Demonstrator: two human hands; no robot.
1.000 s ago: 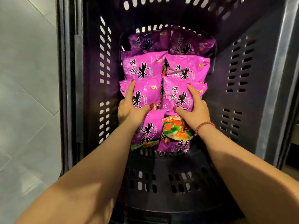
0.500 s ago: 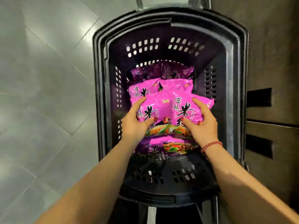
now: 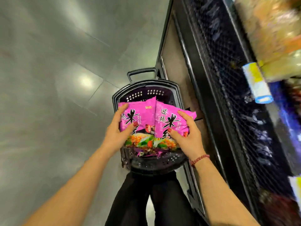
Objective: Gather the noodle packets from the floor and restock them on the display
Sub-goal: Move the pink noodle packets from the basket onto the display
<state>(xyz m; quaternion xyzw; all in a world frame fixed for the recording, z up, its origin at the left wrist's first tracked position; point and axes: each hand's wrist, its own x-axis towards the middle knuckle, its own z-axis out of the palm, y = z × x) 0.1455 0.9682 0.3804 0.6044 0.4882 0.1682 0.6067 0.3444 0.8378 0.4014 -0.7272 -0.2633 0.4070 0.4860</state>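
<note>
Where the two noodle packets (image 3: 151, 118) meet edge to edge, they rise in a slight ridge, held just above the black basket (image 3: 147, 83) that stands on the grey tiled floor (image 3: 48, 79). Each is glossy magenta with large black characters across the middle and a picture of noodles and vegetables near the lower end. Their long axes run away from the person, sealed top edges pointing far, pictured ends near. The left hand (image 3: 116, 132) grips the left packet (image 3: 141, 113), fingers over its outer edge, thumb pressed on the front; the right hand (image 3: 187, 137), a red bead bracelet (image 3: 199, 159) at its wrist, grips the right packet (image 3: 169, 121) likewise. Just right of the basket stands the dark display (image 3: 228, 103), its stock blurred.
</note>
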